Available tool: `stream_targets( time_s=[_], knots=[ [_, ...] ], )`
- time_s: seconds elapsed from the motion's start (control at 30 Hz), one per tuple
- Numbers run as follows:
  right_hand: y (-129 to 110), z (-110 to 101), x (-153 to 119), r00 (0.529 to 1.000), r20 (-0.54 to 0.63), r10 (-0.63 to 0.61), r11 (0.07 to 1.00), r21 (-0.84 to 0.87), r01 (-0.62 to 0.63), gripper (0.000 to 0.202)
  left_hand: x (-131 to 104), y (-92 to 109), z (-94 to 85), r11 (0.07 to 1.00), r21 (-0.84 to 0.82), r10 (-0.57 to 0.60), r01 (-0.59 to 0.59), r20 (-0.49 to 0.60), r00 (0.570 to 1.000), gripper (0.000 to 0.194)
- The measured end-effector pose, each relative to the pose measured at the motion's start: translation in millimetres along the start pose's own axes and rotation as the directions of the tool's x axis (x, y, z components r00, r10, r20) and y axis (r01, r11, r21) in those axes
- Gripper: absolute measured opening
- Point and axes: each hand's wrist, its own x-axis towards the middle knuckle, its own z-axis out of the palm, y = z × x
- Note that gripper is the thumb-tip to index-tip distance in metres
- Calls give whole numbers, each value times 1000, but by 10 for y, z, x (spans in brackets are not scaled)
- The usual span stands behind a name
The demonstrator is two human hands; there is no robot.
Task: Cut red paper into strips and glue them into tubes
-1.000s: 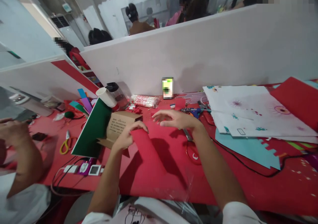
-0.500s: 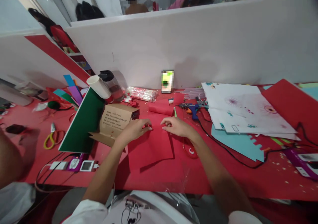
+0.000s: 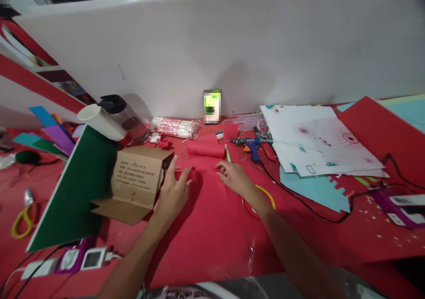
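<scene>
A red sheet of paper [image 3: 202, 210] lies in front of me on the red table, its outline hard to tell from the red surface. My left hand [image 3: 174, 186] hovers over the sheet's left side beside a brown cardboard box [image 3: 134, 175], fingers spread and holding nothing. At the sheet's upper right, my right hand [image 3: 235, 177] has its fingers curled together on the paper; the exact grip is partly hidden. Just beyond both hands rests a red paper roll [image 3: 206, 149]. Under my right forearm is a yellow and red ring-like thing [image 3: 267, 195], partly covered.
A blue glue gun [image 3: 250, 146] with a black cord lies to the right, near stacked white printed sheets [image 3: 318, 139]. Leftward stand a green board [image 3: 76, 188], a paper cup [image 3: 101, 122] and a bottle [image 3: 128, 117]. Scissors [image 3: 25, 217] lie far left. A phone [image 3: 212, 107] leans on the partition.
My left hand has let go of the red paper and moved left toward the box, its fingers spreading. The sheet's raised near edge has gone down. The view has shifted closer.
</scene>
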Motion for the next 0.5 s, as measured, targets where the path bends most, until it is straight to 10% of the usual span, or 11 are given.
stream_targets(
  time_s=[0.27, 0.5],
  knots=[
    [37, -157, 27, 978, -198, -70, 973, -229, 24, 19, -22, -197, 96, 994, -20, 112, -110, 244, 963, 43],
    [197, -290, 35, 979, -191, 76, 928, -346, -139, 9, -65, -387, 186, 985, -126, 138, -114, 197, 971, 66]
  ],
)
